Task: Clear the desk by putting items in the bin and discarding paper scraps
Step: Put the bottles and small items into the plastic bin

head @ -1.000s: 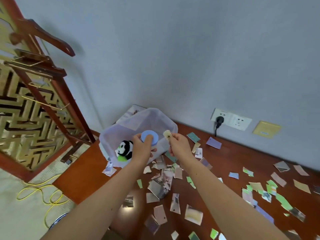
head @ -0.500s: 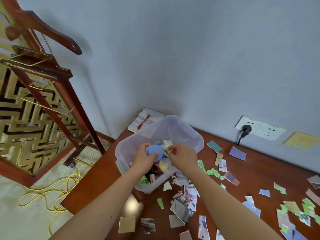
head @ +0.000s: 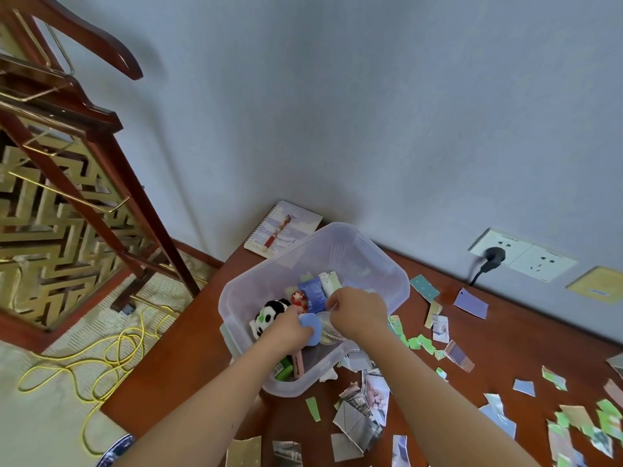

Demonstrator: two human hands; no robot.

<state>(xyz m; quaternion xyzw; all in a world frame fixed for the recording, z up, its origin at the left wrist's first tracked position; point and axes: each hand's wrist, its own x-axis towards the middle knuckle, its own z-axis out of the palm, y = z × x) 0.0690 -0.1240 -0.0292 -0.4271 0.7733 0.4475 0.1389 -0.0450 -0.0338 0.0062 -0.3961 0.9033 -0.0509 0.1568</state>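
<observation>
A clear plastic bin (head: 372, 261) stands at the desk's (head: 188, 365) far left corner. In it lie a panda plush (head: 269, 316), a blue packet (head: 313, 293), a small red figure (head: 297, 297), a green marker (head: 283, 369) and a pink pen (head: 298, 362). My left hand (head: 286, 328) is low inside the bin, holding a round blue lid (head: 312, 328). My right hand (head: 359, 311) hovers over the bin with fingers pinched together; I see nothing in the pinch. Several torn paper scraps (head: 357, 419) litter the desk to the right.
A spiral notebook (head: 286, 227) with a red pen on it leans against the wall behind the bin. A wall socket with a black plug (head: 494, 256) sits to the right. Left of the desk are a wooden rack (head: 101, 183) and yellow cable (head: 111, 352) on the floor.
Both hands have gone from the bin's near rim down into it, the left carrying the blue lid. The small beaded piece in my right fingers is no longer visible. My view has shifted left.
</observation>
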